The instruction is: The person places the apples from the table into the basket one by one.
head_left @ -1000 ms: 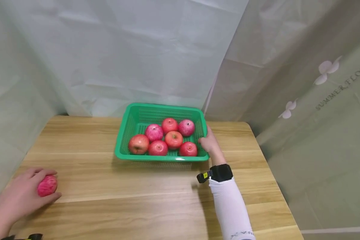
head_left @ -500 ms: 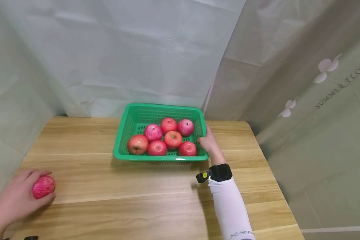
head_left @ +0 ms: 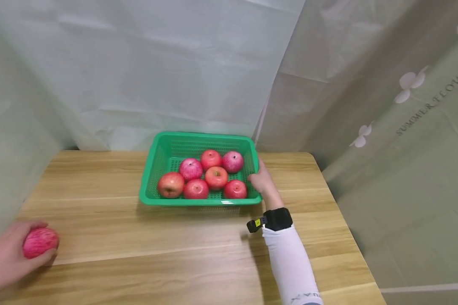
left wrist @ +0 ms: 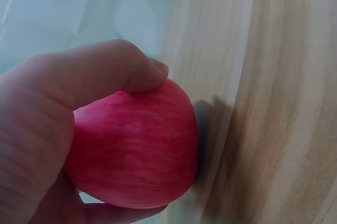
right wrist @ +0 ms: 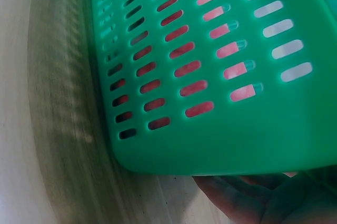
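Note:
At the table's left side my left hand [head_left: 8, 256] grips a streaky pink-red apple [head_left: 40, 242]. In the left wrist view the thumb curves over one side of that apple [left wrist: 134, 145], and a finger shows beneath it. A green slotted plastic basket [head_left: 192, 202] stands toward the back of the table with several red apples [head_left: 216, 178] in it. My right hand [head_left: 262, 180] holds the basket's right rim, thumb on the inner side and the other fingers hidden outside. Close up in the right wrist view are the basket's slotted wall [right wrist: 210, 140] and part of the hand [right wrist: 263, 197].
The wood-grain table [head_left: 156, 271] has its back edge against a pale hanging sheet [head_left: 168, 63]. To the right hangs a printed curtain [head_left: 412, 178] with flowers and lettering. A black band [head_left: 278, 219] sits on the right wrist above a white sleeve [head_left: 290, 262].
My left hand has moved left and a little toward me with the apple in its fingers. The right hand stays on the basket rim. The whole view has shifted slightly.

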Motion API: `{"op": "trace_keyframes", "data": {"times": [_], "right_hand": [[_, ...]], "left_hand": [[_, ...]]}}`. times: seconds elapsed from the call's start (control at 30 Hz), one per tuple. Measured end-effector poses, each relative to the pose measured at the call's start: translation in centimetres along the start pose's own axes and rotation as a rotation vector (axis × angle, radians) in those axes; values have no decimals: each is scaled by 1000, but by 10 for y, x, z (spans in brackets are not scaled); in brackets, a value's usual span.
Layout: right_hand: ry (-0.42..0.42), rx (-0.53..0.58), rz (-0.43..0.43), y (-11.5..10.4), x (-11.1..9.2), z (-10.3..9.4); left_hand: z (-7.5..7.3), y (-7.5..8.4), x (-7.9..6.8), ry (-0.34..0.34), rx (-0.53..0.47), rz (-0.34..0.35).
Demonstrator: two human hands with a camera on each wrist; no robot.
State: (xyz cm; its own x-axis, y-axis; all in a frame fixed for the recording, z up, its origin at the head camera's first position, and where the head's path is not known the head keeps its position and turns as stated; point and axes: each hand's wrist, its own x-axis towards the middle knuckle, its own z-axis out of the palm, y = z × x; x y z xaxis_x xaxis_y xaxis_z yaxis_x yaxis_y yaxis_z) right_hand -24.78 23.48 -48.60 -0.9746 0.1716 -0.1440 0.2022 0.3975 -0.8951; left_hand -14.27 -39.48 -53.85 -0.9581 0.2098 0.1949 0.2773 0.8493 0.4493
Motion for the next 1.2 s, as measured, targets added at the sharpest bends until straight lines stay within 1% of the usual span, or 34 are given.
{"op": "trace_keyframes", "data": {"times": [0.1, 0.13, 0.23, 0.33, 0.43, 0.6, 0.8, 0.97, 1.07, 1.2], "right_hand": [[-3, -2, 8, 0, 0, 1], [-3, -1, 10, 0, 0, 1], [-2, 5, 14, 0, 1, 1], [4, 3, 16, 0, 1, 1], [5, -3, 15, 1, 1, 1], [-4, -7, 5, 1, 1, 2], [5, -5, 16, 1, 0, 1], [2, -13, 27, 0, 1, 1], [9, -15, 26, 0, 2, 1], [9, -22, 24, 0, 2, 2]], "left_hand": [[-1, 0, 1, 2, 4, -12], [-2, 2, 3, -2, 8, -22], [-7, 11, 11, -5, 10, -30], [-10, 23, 21, -2, 11, -18], [-11, 33, 30, 4, 2, 28], [-12, 46, 40, 35, -34, 112], [-14, 64, 60, 54, -48, 159], [-17, 77, 77, 70, -110, 211], [-17, 92, 90, 96, -159, 249], [-17, 120, 109, 129, -202, 282]]}}
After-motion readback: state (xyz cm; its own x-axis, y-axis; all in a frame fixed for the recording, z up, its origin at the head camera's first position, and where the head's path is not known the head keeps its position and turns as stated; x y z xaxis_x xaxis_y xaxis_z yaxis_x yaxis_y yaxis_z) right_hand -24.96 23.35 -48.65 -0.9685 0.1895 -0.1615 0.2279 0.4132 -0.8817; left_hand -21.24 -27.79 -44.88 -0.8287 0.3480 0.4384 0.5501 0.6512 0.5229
